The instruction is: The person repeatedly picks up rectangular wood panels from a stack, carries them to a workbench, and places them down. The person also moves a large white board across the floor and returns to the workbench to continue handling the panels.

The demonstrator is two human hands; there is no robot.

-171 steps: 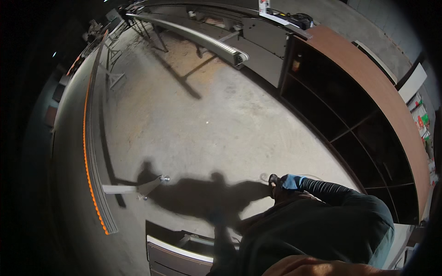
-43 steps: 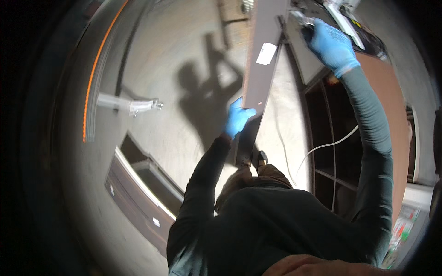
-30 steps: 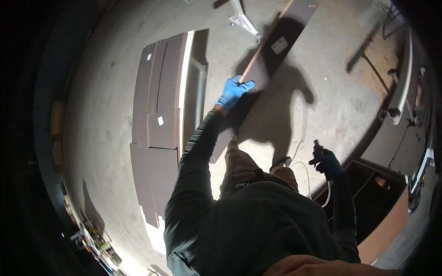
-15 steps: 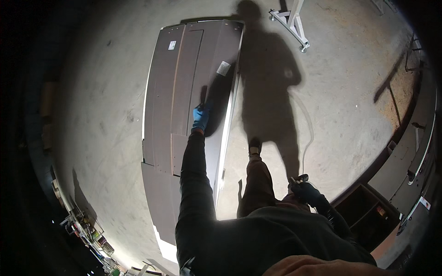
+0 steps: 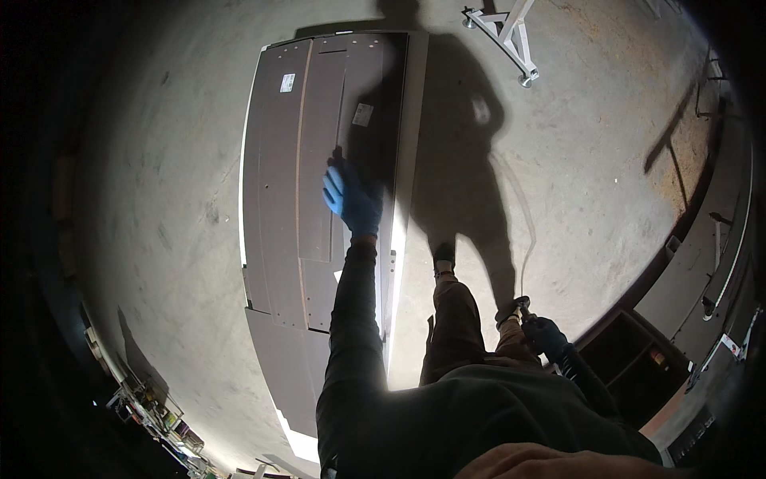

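A stack of brown panels [image 5: 275, 191] is laid lengthwise in the left half of the frame, and its lower edge is partly covered by the left sleeve [image 5: 351, 327]. The left hand [image 5: 351, 199], gloved in blue, is held over the stack's right side, fingers extended and a little spread; whether the surface is touched cannot be told. Beneath it, the right-hand panel [image 5: 383, 144] is darkened by the person's shadow, so its edges are hard to follow. A white label [image 5: 362, 115] is seen on it, and a second label [image 5: 287, 83] is seen on the panel at upper left.

At lower right, the right hand [image 5: 546, 337] is closed round a hand tool [image 5: 529, 316], perhaps one with a hose; most of its shape is lost against the shoe and the dark.

In the lower right corner, an open dark cabinet [image 5: 610, 347] divided into compartments is partly cut off by the torso. A small orange-brown item [image 5: 658, 358] is contained there, too dim to be identified. At upper right, a metal stand [image 5: 511, 40] is cropped by the frame.
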